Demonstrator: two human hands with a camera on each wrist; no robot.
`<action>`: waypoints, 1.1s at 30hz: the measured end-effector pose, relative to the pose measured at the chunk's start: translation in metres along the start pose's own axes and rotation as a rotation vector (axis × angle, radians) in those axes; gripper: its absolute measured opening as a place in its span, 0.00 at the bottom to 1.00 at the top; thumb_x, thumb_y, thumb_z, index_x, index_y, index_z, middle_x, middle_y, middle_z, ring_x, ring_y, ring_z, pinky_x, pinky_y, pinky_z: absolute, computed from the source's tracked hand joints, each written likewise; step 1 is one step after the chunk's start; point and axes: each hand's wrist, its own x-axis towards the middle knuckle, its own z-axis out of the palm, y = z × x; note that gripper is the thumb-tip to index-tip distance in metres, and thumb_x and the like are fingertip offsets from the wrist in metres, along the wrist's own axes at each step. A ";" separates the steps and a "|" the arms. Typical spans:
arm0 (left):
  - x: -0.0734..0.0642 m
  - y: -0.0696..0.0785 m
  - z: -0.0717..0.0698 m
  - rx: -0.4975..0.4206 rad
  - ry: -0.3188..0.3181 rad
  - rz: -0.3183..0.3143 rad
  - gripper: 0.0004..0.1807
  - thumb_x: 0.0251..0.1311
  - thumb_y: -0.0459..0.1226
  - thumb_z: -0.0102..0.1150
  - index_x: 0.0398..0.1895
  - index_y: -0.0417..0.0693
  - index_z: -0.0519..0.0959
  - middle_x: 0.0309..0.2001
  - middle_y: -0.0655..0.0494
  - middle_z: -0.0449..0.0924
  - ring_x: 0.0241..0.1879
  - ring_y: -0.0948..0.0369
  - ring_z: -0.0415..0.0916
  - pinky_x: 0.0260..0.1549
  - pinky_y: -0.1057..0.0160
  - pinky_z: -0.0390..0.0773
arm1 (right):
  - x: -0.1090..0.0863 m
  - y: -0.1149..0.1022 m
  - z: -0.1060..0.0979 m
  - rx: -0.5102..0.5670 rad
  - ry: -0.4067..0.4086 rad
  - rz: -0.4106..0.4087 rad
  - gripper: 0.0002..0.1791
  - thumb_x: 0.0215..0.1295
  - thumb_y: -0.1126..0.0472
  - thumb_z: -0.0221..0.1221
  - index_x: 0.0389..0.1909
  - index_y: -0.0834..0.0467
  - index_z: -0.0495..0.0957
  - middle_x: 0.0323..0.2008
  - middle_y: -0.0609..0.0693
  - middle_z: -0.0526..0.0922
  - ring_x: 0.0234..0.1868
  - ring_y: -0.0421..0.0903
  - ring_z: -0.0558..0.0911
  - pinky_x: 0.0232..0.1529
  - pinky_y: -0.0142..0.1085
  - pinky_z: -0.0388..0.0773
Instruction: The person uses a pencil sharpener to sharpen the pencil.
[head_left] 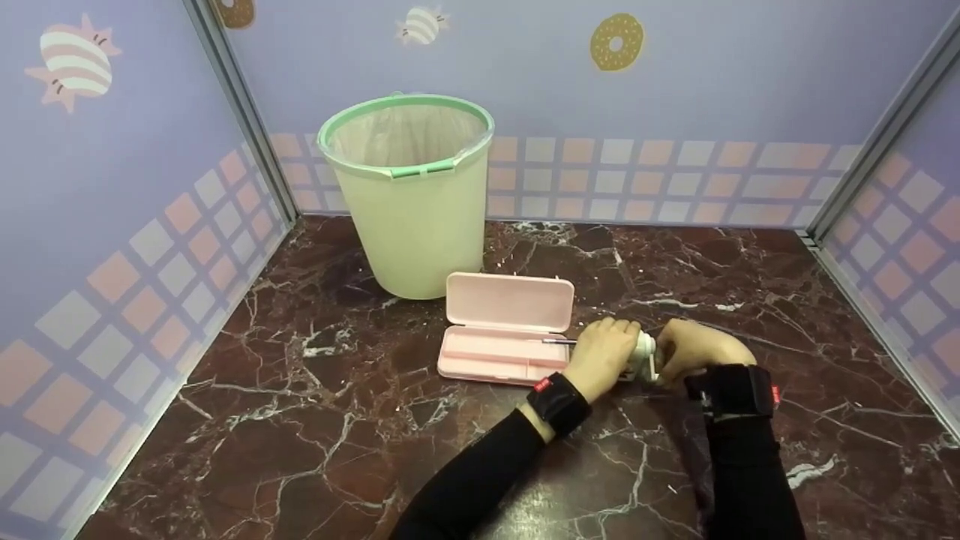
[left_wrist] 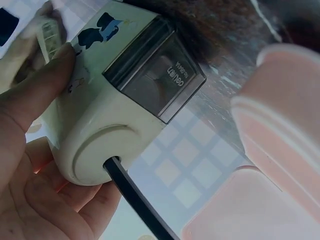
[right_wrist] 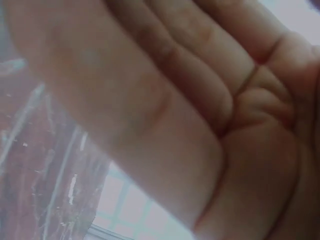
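Note:
My left hand (head_left: 601, 352) grips a pale hand-crank pencil sharpener (left_wrist: 95, 120), thumb on one side and fingers round the other. The sharpener has a blue printed picture and a clear dark shavings drawer (left_wrist: 160, 77). A dark pencil (left_wrist: 137, 197) sticks into the round hole at its front. At the sharpener's far side, my right hand (head_left: 705, 349) pinches the crank handle (left_wrist: 50, 39), slightly blurred in the left wrist view. Curled fingers (right_wrist: 165, 100) fill the right wrist view and hide the handle there. Left of the sharpener lies an open pink pencil case (head_left: 480, 367).
A tall pale-green bin (head_left: 420, 225) with a green rim and a liner stands behind the pencil case. The case's raised lid (head_left: 510, 300) leans back towards the bin. Patterned walls (head_left: 540, 90) enclose the dark marbled table (head_left: 337, 435) at the back and sides.

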 end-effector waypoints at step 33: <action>0.002 0.000 0.000 0.018 0.025 0.020 0.19 0.52 0.44 0.67 0.49 0.54 0.81 0.42 0.65 0.85 0.39 0.66 0.81 0.39 0.71 0.79 | 0.035 0.022 0.019 -0.052 0.390 -0.111 0.06 0.39 0.76 0.61 0.16 0.63 0.81 0.17 0.48 0.79 0.21 0.42 0.71 0.25 0.36 0.70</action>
